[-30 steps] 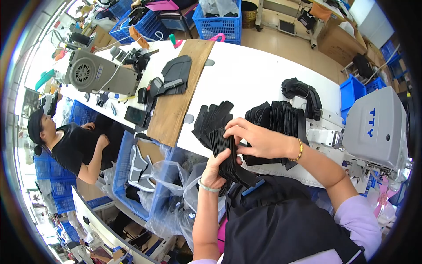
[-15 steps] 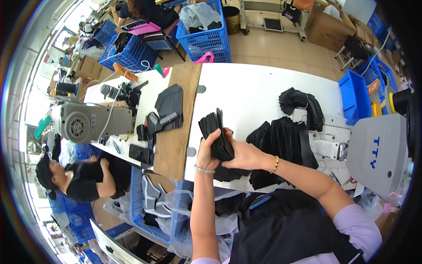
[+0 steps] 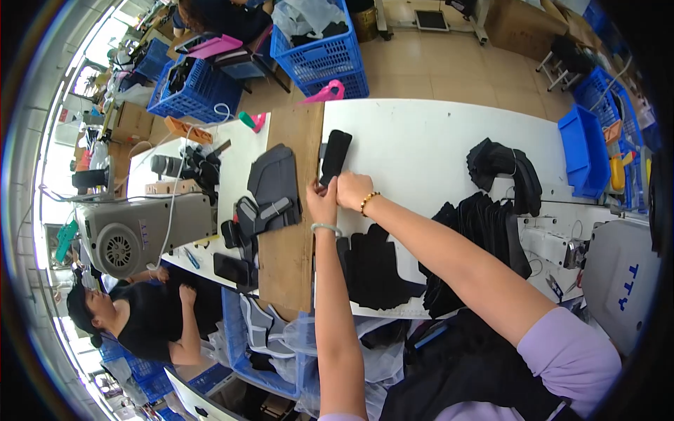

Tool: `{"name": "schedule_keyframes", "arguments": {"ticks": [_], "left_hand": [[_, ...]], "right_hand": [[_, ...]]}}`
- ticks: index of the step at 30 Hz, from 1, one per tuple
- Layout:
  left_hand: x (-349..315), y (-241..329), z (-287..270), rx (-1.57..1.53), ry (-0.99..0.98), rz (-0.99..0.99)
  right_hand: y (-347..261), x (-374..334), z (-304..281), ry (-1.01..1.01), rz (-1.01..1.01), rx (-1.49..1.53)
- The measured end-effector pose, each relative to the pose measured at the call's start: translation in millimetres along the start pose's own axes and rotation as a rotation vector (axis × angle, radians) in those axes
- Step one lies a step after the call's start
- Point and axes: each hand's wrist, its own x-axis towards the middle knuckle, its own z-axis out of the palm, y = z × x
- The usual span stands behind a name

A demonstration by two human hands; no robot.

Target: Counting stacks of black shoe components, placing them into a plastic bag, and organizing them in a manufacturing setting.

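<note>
Over the left part of the white table (image 3: 414, 140), next to the wooden strip, both my hands are together at the lower end of a stack of black fabric pieces (image 3: 337, 153). My left hand (image 3: 324, 202) has its fingers closed at the stack's near end. Pressed against it, my right hand (image 3: 356, 191) is also closed there; its fingertips are partly hidden. The stack points away from me, its dark top piece showing. Nearer my body lie loose black fabric pieces (image 3: 379, 266). Under my right forearm stands a thick row of black fabric pieces (image 3: 484, 224).
A tied black bundle (image 3: 502, 168) lies at the table's right, before a grey sewing machine (image 3: 621, 274). Blue bins (image 3: 583, 151) stand beyond. Left of the wooden board (image 3: 288, 252) are dark grey panels (image 3: 275, 179), another machine (image 3: 144, 231) and a seated co-worker (image 3: 151, 309).
My hands have carried the black stack away from me and slightly left. It was held upright with its edges fanned; now it points forward. The view has shifted somewhat.
</note>
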Motion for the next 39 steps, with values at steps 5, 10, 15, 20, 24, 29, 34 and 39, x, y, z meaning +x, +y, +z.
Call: {"name": "schedule_keyframes", "arguments": {"ticks": [5,10,15,20,24,29,34,39], "left_hand": [[18.5,-9.1,-17.3,0.122,0.143,0.102],[0.1,-17.2,-30.1,0.039,0.076,0.067],[-73.3,-20.8,-66.8,0.116,0.158,0.161],[-168.5,-18.9,-61.7,0.628,0.08,0.013],[-195.7,-8.1,-46.4,0.852,0.125,-0.137],[-207.5,-17.6,-50.9,0.804,0.166,-0.343],[-225.6,-31.4,-52.3,0.689,0.267,-0.186],[-234.4,-62.3,-67.0,0.092,0.37,-0.168]], "right_hand": [[-13.3,-12.7,-4.0,0.025,-0.124,-0.12],[-11.5,-52.5,-30.3,0.145,-0.131,-0.088],[27.4,-155.6,-26.1,-0.197,-0.223,-0.022],[45.8,-213.6,19.9,-0.279,-0.152,-0.064],[43.9,-211.2,39.6,-0.312,-0.001,0.067],[41.6,-231.3,43.4,-0.164,0.163,0.222],[42.2,-230.0,56.7,0.203,-0.039,0.601],[24.5,-218.5,62.7,0.175,-0.14,0.205]]}}
